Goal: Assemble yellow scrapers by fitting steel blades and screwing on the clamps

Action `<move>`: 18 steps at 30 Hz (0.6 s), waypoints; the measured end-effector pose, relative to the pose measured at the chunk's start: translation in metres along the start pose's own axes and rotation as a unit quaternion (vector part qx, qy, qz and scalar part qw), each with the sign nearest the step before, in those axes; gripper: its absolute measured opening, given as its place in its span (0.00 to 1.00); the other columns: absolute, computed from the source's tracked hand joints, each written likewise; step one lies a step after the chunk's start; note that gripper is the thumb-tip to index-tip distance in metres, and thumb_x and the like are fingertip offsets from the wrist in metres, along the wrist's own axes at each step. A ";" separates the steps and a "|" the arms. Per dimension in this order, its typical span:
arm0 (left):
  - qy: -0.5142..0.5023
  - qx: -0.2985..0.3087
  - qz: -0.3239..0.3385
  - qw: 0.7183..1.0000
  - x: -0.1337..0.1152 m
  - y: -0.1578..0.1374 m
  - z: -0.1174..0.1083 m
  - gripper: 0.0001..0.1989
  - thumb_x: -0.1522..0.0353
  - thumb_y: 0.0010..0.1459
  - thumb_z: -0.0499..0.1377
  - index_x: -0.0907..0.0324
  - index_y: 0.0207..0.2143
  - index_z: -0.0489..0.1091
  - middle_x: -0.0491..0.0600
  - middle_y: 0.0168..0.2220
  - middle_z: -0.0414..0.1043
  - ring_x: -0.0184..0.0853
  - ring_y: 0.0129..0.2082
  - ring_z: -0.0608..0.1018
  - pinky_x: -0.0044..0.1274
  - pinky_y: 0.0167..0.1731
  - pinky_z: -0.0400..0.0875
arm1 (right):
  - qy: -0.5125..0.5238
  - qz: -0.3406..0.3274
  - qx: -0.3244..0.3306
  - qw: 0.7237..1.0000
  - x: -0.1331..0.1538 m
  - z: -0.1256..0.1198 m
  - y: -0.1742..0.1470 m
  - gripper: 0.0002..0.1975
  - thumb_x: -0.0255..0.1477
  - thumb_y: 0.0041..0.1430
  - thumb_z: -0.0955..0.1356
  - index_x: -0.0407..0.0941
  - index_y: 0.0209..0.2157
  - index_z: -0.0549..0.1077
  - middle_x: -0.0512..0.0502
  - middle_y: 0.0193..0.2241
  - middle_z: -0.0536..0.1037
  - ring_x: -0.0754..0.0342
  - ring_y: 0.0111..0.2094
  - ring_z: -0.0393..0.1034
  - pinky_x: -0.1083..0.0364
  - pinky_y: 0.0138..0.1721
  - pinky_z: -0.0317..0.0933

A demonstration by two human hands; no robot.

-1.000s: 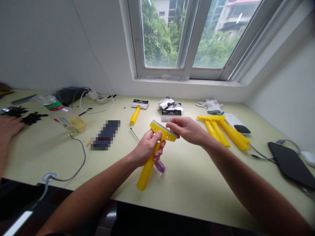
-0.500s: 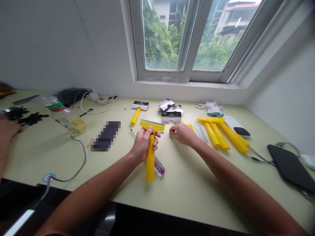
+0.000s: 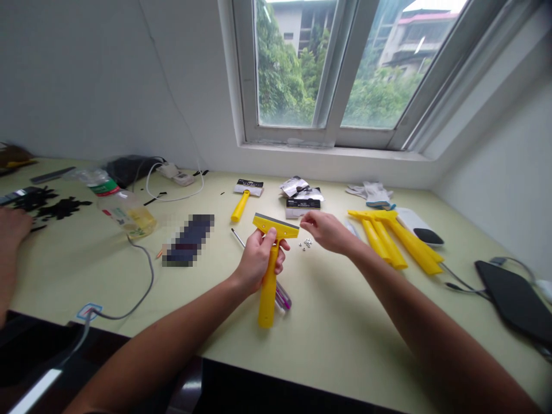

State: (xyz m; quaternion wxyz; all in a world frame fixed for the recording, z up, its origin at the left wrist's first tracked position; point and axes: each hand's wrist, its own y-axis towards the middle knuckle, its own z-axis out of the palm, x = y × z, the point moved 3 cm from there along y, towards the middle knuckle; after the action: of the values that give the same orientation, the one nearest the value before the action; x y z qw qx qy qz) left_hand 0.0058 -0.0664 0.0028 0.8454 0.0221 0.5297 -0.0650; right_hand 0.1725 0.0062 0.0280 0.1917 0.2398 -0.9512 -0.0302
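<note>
My left hand (image 3: 257, 260) is closed round a yellow scraper (image 3: 268, 287), thumb on its head, handle pointing down toward me. A dark strip runs along the head's far edge. My right hand (image 3: 324, 231) is pinched beside the head's right end; whatever its fingertips hold is too small to make out. Several small silvery pieces of hardware (image 3: 306, 244), like nuts, lie on the table just below that hand. Partly hidden under the scraper is a screwdriver with a clear and purple handle (image 3: 283, 299).
Yellow scraper bodies (image 3: 379, 241) lie at right, near a glove (image 3: 371, 192) and a black phone-like device (image 3: 511, 296). Behind are silvery packets (image 3: 297, 187) and another scraper (image 3: 240, 207). A bottle (image 3: 123, 207) stands at left, by another person's hand (image 3: 15, 227).
My right hand has risen from the small hardware to the right end of the scraper's head, fingertips pinched. The left hand still grips the scraper. The view has shifted slightly.
</note>
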 end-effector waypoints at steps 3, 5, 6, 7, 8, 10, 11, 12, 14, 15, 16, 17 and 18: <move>0.037 0.029 0.001 0.999 0.001 -0.003 0.003 0.16 0.57 0.60 0.57 0.59 0.37 0.59 0.47 0.31 0.70 0.24 0.18 0.67 0.17 0.13 0.61 | 0.107 -0.036 -0.064 0.992 0.027 -0.030 -0.012 0.11 0.36 0.63 0.62 0.45 0.36 0.71 0.48 0.30 0.76 0.56 0.29 0.67 0.58 0.30 0.58; 0.063 0.057 0.002 0.996 0.001 -0.006 0.007 0.16 0.56 0.61 0.55 0.60 0.37 0.59 0.47 0.31 0.69 0.24 0.18 0.67 0.17 0.13 0.62 | 0.140 -0.082 -0.078 0.984 0.047 -0.038 -0.019 0.06 0.32 0.61 0.65 0.45 0.34 0.71 0.48 0.30 0.75 0.56 0.31 0.67 0.58 0.32 0.58; 0.076 0.069 0.002 0.995 0.001 -0.008 0.009 0.16 0.55 0.61 0.54 0.60 0.37 0.59 0.47 0.31 0.69 0.24 0.17 0.67 0.17 0.12 0.62 | 0.141 -0.101 -0.074 0.982 0.056 -0.037 -0.022 0.05 0.30 0.60 0.65 0.45 0.33 0.72 0.49 0.30 0.74 0.57 0.32 0.66 0.57 0.34 0.58; 0.088 0.079 0.002 0.993 0.000 -0.010 0.011 0.17 0.54 0.62 0.54 0.60 0.37 0.59 0.47 0.30 0.69 0.24 0.17 0.67 0.18 0.12 0.62 | 0.140 -0.114 -0.068 0.981 0.062 -0.035 -0.024 0.04 0.28 0.60 0.66 0.45 0.32 0.72 0.49 0.30 0.74 0.57 0.33 0.66 0.57 0.35 0.58; 0.101 0.086 0.001 0.991 0.000 -0.012 0.012 0.17 0.54 0.62 0.53 0.60 0.37 0.59 0.46 0.30 0.68 0.24 0.16 0.67 0.18 0.11 0.62 | 0.137 -0.122 -0.063 0.981 0.067 -0.033 -0.026 0.04 0.27 0.59 0.66 0.44 0.31 0.72 0.49 0.30 0.73 0.57 0.33 0.66 0.57 0.35 0.58; 0.124 0.097 0.003 0.988 0.000 -0.014 0.014 0.17 0.54 0.63 0.52 0.60 0.36 0.59 0.46 0.29 0.68 0.23 0.15 0.66 0.18 0.10 0.62 | 0.133 -0.126 -0.065 0.981 0.070 -0.028 -0.026 0.04 0.26 0.59 0.66 0.45 0.30 0.72 0.50 0.29 0.72 0.57 0.33 0.65 0.57 0.35 0.57; 0.133 0.104 0.004 0.986 0.001 -0.015 0.014 0.17 0.54 0.63 0.51 0.60 0.36 0.59 0.46 0.29 0.68 0.23 0.15 0.66 0.17 0.10 0.61 | 0.133 -0.126 -0.067 0.981 0.070 -0.027 -0.026 0.04 0.26 0.59 0.66 0.45 0.30 0.73 0.50 0.28 0.72 0.57 0.32 0.65 0.57 0.35 0.57; 0.141 0.112 0.005 0.984 0.001 -0.015 0.015 0.17 0.54 0.63 0.51 0.60 0.36 0.59 0.46 0.29 0.68 0.23 0.14 0.66 0.17 0.10 0.60 | 0.134 -0.126 -0.069 0.980 0.069 -0.026 -0.026 0.04 0.26 0.59 0.67 0.45 0.30 0.73 0.50 0.28 0.72 0.57 0.32 0.65 0.57 0.35 0.57; 0.151 0.128 0.004 0.980 0.002 -0.016 0.015 0.17 0.54 0.64 0.51 0.60 0.37 0.58 0.46 0.30 0.68 0.23 0.14 0.65 0.17 0.10 0.59 | 0.138 -0.126 -0.066 0.980 0.066 -0.025 -0.025 0.04 0.27 0.58 0.67 0.45 0.29 0.73 0.50 0.28 0.72 0.57 0.32 0.65 0.57 0.34 0.58; 0.152 0.132 0.001 0.980 0.003 -0.016 0.015 0.17 0.54 0.63 0.51 0.60 0.37 0.58 0.46 0.30 0.68 0.23 0.14 0.65 0.17 0.10 0.59 | 0.140 -0.127 -0.063 0.980 0.065 -0.025 -0.025 0.04 0.27 0.58 0.67 0.45 0.29 0.73 0.51 0.28 0.72 0.57 0.32 0.65 0.57 0.34 0.58; 0.152 0.132 -0.002 0.979 0.003 -0.016 0.015 0.17 0.54 0.63 0.51 0.60 0.37 0.58 0.46 0.29 0.68 0.23 0.14 0.65 0.17 0.09 0.59 | 0.143 -0.127 -0.061 0.980 0.064 -0.025 -0.024 0.04 0.27 0.58 0.67 0.45 0.29 0.72 0.51 0.28 0.72 0.57 0.32 0.65 0.57 0.34 0.58; 0.152 0.131 -0.004 0.980 0.004 -0.016 0.015 0.17 0.54 0.63 0.51 0.60 0.37 0.58 0.46 0.29 0.68 0.22 0.14 0.65 0.16 0.09 0.58 | 0.145 -0.127 -0.063 0.979 0.064 -0.025 -0.024 0.03 0.27 0.57 0.67 0.45 0.29 0.71 0.51 0.28 0.72 0.57 0.31 0.65 0.57 0.33 0.58; 0.153 0.130 -0.004 0.980 0.003 -0.016 0.015 0.17 0.54 0.63 0.51 0.60 0.37 0.58 0.46 0.29 0.68 0.22 0.14 0.65 0.16 0.09 0.58 | 0.148 -0.125 -0.068 0.979 0.063 -0.024 -0.023 0.03 0.28 0.57 0.68 0.45 0.29 0.70 0.50 0.28 0.72 0.57 0.31 0.65 0.57 0.33 0.58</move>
State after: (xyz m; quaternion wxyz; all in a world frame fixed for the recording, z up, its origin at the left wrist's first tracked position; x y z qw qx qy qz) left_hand 0.0183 -0.0840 0.0068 0.7443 0.1388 0.6397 -0.1326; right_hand 0.1410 -0.0432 0.0689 0.3405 0.3448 -0.8709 -0.0825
